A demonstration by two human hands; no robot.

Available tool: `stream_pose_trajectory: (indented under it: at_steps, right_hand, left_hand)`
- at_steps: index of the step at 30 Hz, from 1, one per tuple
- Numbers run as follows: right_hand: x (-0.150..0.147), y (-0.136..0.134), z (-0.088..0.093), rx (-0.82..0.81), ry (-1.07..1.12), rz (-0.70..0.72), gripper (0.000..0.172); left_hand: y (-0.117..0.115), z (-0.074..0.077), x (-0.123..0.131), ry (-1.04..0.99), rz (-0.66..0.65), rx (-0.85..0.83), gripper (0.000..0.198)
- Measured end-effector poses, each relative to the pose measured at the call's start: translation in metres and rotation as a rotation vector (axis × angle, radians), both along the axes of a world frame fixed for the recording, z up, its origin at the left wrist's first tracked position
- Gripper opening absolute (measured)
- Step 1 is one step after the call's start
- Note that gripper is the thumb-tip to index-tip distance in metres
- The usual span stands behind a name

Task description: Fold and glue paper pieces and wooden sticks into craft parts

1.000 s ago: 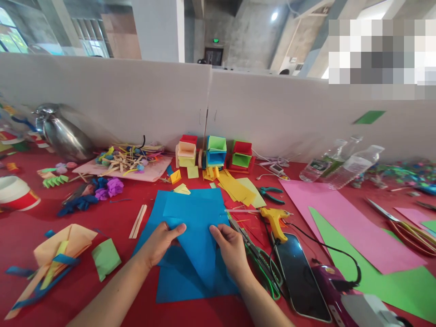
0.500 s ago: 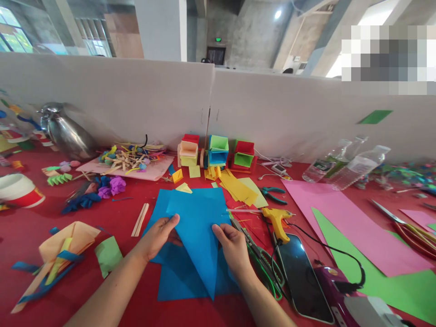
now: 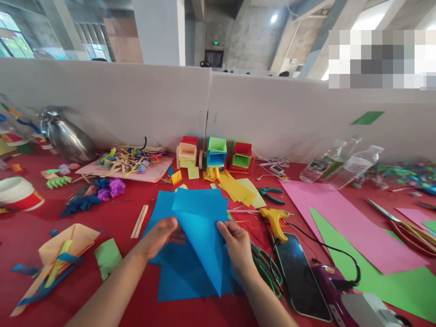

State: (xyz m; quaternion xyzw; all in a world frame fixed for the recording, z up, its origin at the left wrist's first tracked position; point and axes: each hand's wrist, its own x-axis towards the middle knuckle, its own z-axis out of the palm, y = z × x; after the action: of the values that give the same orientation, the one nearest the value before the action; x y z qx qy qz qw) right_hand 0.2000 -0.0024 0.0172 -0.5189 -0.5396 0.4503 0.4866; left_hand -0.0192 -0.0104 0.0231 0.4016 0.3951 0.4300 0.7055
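Observation:
A sheet of blue paper (image 3: 200, 227) is curled diagonally into a pointed, cone-like form, its tip toward me. My right hand (image 3: 236, 243) pinches its right edge, thumb on the near face and fingers mostly behind. At the left edge is my left hand (image 3: 161, 238), thumb and fingers apart; the fingertips reach beside or under the curl, and contact there is hard to make out. More blue sheets (image 3: 180, 277) lie flat beneath on the red table. Green-handled scissors (image 3: 267, 268) lie just right of my right hand, partly hidden by it.
Right of my hands are a yellow glue gun (image 3: 275, 222), its cord, a phone (image 3: 301, 277) and pliers (image 3: 272, 195). Small folded paper boxes (image 3: 217, 152) stand against the white partition (image 3: 136, 100). On the left lie a peach paper piece (image 3: 68, 240) and wooden sticks (image 3: 139, 221).
The curled sheet's tip and right edge have shifted slightly right with my right hand. The left thumb, earlier on the sheet's edge, now appears separated from it.

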Motion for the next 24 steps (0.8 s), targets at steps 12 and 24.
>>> stream_pose_trajectory:
  at_steps: [12, 24]
  right_hand:
    - [-0.022, -0.025, 0.003, 0.695, -0.661, 0.193, 0.028]
    - [-0.037, -0.033, -0.019, 0.704, -1.002, 0.432, 0.022]
  left_hand:
    - [0.000, -0.017, 0.022, 0.330, 0.204, -0.005, 0.036]
    - [0.002, -0.011, -0.002, 1.141, 0.446, 0.827, 0.038]
